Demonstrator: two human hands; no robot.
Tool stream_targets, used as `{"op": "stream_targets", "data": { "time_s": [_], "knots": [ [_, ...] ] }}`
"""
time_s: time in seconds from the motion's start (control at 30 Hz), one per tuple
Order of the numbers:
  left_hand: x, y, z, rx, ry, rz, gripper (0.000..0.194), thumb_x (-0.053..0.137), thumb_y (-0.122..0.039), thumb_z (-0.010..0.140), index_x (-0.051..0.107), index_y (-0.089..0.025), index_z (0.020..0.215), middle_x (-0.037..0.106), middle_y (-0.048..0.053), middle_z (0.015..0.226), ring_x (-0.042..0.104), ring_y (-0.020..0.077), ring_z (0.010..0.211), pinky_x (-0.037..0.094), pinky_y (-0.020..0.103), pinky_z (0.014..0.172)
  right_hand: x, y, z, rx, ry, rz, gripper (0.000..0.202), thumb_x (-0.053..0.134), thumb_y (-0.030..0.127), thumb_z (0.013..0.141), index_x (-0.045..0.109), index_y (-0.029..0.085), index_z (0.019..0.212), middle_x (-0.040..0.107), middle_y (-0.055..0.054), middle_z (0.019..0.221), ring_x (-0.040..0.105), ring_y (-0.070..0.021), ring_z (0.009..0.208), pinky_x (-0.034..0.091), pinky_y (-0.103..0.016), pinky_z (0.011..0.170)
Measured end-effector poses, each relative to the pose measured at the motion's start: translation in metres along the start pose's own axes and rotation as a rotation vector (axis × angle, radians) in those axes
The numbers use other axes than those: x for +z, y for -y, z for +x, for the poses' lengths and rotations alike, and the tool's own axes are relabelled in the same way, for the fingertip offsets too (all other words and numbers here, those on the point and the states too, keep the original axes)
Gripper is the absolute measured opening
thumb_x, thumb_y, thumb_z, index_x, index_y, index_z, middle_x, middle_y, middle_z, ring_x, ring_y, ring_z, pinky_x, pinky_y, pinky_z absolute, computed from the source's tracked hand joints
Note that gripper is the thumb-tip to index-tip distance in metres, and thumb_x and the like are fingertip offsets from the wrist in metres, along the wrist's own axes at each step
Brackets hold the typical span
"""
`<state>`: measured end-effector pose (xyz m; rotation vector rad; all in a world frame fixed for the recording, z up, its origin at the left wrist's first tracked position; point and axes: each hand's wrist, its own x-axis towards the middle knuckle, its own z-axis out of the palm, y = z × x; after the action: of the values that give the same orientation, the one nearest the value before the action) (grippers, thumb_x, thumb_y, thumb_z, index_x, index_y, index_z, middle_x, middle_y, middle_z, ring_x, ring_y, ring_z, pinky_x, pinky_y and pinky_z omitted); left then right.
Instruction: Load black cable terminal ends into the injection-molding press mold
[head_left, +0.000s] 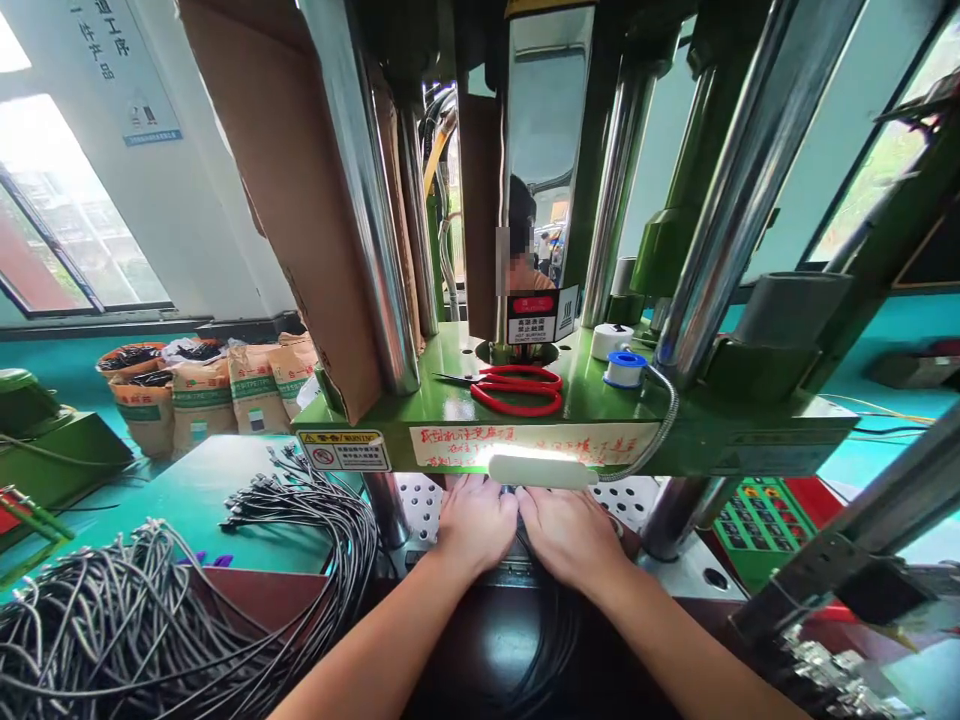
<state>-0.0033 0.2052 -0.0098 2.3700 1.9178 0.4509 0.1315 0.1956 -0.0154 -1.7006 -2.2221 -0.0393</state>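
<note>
Both hands reach in under the green press platen (675, 435), side by side and touching, knuckles up. The left hand (474, 522) and the right hand (571, 532) press down on black cables (551, 630) that run from the person's lap up to the lower mould plate (420, 500). The fingertips are hidden beneath the lamp bar (541, 470), so I cannot tell whether either grip is pinching a cable end or just lying flat on it.

The main hazard, as I judge it, is the platen itself: the fingers sit directly under it, and any closing stroke would catch them. A cable end seated crooked could also be crushed. The red scissors (517, 388) lie loose on the platen near its front edge and vibration might shake them down. To the left, a cable bundle (150, 620) sprawls over the worktop (202, 490) and could snag a forearm.
</note>
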Motion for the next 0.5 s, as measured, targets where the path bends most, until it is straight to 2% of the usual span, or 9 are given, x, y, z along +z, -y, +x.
{"op": "stream_targets", "data": {
  "time_s": [0.2, 0.33, 0.5],
  "knots": [
    [0.000, -0.001, 0.000, -0.016, -0.012, -0.028, 0.031, 0.037, -0.027, 0.089, 0.064, -0.020, 0.101, 0.063, 0.006, 0.112, 0.052, 0.0217, 0.111, 0.033, 0.038, 0.103, -0.001, 0.002, 0.003, 0.015, 0.005, -0.009, 0.039, 0.033, 0.029, 0.096, 0.068, 0.017, 0.109, 0.069, -0.014, 0.110, 0.057, -0.0280, 0.108, 0.033, -0.040, 0.099],
    [0.003, -0.001, 0.002, -0.037, -0.012, -0.027, 0.033, 0.036, -0.028, 0.089, 0.062, -0.021, 0.107, 0.061, 0.007, 0.118, 0.049, 0.0229, 0.116, 0.030, 0.043, 0.106, 0.001, 0.001, 0.005, 0.025, 0.003, -0.009, 0.036, 0.036, 0.030, 0.096, 0.065, 0.016, 0.113, 0.066, -0.014, 0.117, 0.054, -0.0276, 0.114, 0.032, -0.043, 0.102],
    [0.005, -0.002, 0.004, -0.042, -0.012, -0.007, 0.031, 0.037, -0.026, 0.091, 0.058, -0.022, 0.114, 0.056, 0.007, 0.125, 0.046, 0.0245, 0.120, 0.031, 0.050, 0.105, 0.006, -0.002, 0.012, 0.009, 0.000, -0.008, 0.030, 0.046, 0.033, 0.096, 0.059, 0.018, 0.118, 0.062, -0.009, 0.120, 0.053, -0.0244, 0.116, 0.035, -0.048, 0.101]
  ]
}}
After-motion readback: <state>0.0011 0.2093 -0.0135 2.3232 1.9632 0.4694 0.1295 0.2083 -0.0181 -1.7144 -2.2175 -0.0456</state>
